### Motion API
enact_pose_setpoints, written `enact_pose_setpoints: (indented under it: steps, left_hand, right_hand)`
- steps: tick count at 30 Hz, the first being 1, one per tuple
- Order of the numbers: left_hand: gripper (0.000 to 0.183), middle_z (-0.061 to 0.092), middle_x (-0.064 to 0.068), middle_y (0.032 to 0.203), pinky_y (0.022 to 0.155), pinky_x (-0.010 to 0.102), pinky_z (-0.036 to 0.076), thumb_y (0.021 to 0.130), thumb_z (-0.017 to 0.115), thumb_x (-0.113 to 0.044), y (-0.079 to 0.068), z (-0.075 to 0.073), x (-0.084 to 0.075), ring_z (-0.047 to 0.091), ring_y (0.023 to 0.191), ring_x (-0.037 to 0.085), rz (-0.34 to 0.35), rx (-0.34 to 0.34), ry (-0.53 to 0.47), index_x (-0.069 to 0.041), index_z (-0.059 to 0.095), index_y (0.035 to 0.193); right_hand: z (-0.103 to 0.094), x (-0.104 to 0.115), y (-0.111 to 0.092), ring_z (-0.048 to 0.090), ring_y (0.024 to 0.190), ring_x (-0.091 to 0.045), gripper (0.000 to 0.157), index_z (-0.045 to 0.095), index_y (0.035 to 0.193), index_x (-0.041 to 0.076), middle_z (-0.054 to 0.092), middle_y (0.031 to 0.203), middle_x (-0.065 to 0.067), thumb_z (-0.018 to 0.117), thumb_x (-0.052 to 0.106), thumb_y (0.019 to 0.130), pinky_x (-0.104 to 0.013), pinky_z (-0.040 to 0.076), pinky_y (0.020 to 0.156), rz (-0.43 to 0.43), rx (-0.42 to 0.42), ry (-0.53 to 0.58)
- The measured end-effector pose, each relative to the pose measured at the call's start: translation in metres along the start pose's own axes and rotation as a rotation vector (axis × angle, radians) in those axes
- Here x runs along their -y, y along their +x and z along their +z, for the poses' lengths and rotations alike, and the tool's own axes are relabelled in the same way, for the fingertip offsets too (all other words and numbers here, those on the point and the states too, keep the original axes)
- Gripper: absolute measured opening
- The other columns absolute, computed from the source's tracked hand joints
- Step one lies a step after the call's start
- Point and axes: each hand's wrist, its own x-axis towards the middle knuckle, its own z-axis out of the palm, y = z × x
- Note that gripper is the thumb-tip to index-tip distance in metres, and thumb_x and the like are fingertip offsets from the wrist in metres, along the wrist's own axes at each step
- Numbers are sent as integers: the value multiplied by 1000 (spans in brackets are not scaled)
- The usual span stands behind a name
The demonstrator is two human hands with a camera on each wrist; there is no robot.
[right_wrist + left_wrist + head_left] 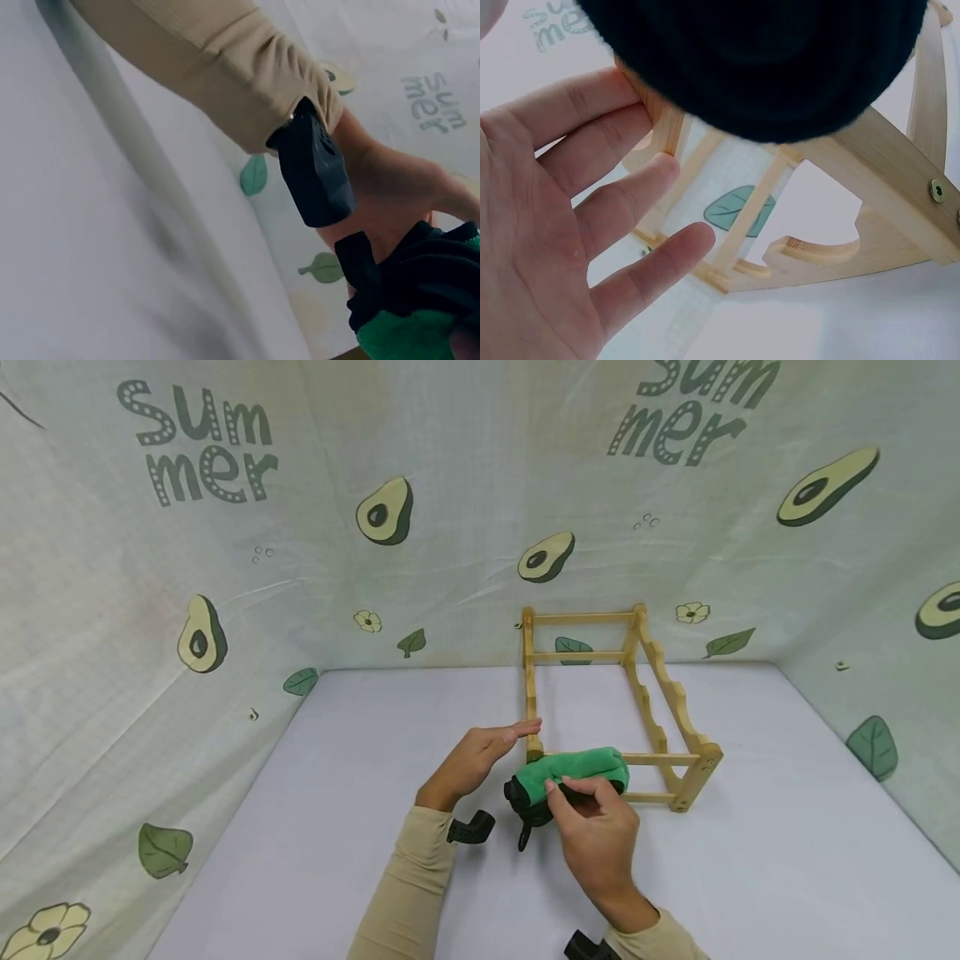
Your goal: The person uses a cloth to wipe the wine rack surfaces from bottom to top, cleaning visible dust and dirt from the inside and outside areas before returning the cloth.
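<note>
A green and dark rolled towel with a small dark loop lies across the near left end of a wooden rack. My right hand pinches the roll's near side between thumb and fingers. Left of the roll, my left hand holds its fingers out straight, fingertips at the rack's left side rail. In the left wrist view the dark round end of the towel hangs large above the spread left fingers. The right wrist view shows the towel's green underside; most of the right hand is outside it.
The notched side rails of the rack run back toward a printed curtain with avocados and leaves. A white tabletop lies under everything. Black wrist cameras, such as the left one, sit at both cuffs.
</note>
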Motion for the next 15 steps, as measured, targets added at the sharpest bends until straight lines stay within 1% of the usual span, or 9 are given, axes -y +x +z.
enact_pose_setpoints:
  steps: [3, 4, 9, 12, 15]
  left_hand:
    - [43, 53, 1, 147, 112, 37, 36, 111, 35, -31, 0, -1, 0, 45, 137, 12, -8, -3, -1, -11, 57, 142]
    - [41, 52, 0, 147, 111, 37, 37, 111, 37, -28, 0, 0, -1, 45, 137, 11, -17, -5, 0, -12, 57, 142]
    - [37, 52, -8, 147, 110, 36, 39, 108, 46, -26, 1, 0, 0, 46, 135, 8, -68, -16, 25, -19, 57, 142]
    - [37, 51, -12, 146, 106, 37, 43, 106, 50, -32, 1, 0, 1, 47, 134, 6, -85, -19, 54, -23, 58, 142]
    - [40, 51, -13, 146, 101, 37, 46, 104, 53, -38, 0, 1, 0, 48, 132, 4, -100, -21, 78, -25, 59, 142]
  right_hand:
    - [-5, -9, 1, 68, 65, -6, 21, 72, 87, -1, 71, 78, -10, 83, -12, 72, -16, 54, 58, -20, -5, -35]
    - [-7, -11, 2, 68, 65, -6, 21, 72, 87, -1, 71, 78, -9, 84, -11, 72, -16, 54, 58, -25, -5, -42]
    - [-20, -15, 9, 67, 63, -5, 20, 72, 87, -3, 70, 77, -9, 84, -10, 73, -15, 53, 57, -50, -12, -88]
    - [-29, -16, 14, 66, 64, -2, 20, 71, 87, -4, 70, 77, -11, 83, -10, 73, -14, 52, 57, -46, -23, -131]
    - [-40, -18, 18, 64, 64, 2, 20, 71, 87, -4, 70, 76, -11, 83, -10, 72, -12, 51, 58, -36, -37, -174]
